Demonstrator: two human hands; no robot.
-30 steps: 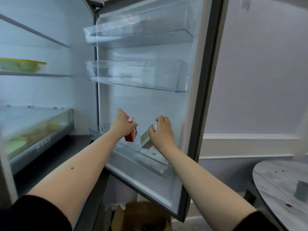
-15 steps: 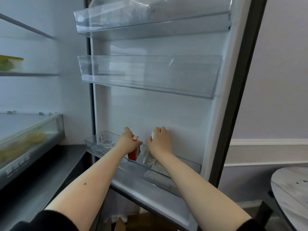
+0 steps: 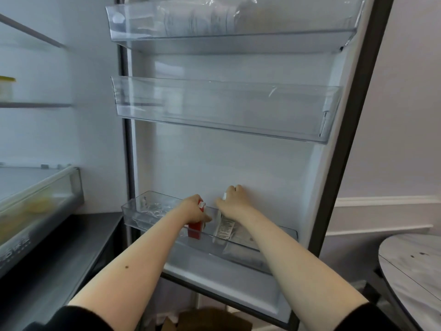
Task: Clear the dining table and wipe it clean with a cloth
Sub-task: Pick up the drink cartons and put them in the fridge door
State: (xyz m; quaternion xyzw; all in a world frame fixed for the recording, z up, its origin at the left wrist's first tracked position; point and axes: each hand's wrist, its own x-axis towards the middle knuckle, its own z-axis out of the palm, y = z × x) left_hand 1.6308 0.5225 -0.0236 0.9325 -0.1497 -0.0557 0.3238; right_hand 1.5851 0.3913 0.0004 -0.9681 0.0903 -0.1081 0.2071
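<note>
Cartons go down upright into the bottom door bin — seat each flat on its floor before letting go, or they may tip. Left hand grips the red carton, which hangs below its fingers inside the bin. Right hand clasps the white carton by its top — body below the fingers, also in the bin.

Three door bins, two cartons, two hands.

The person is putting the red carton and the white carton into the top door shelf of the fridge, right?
Not the top one. The head view shows the small red carton and white printed carton in the lowest clear plastic door shelf, gripped by the left hand and right hand.
</note>
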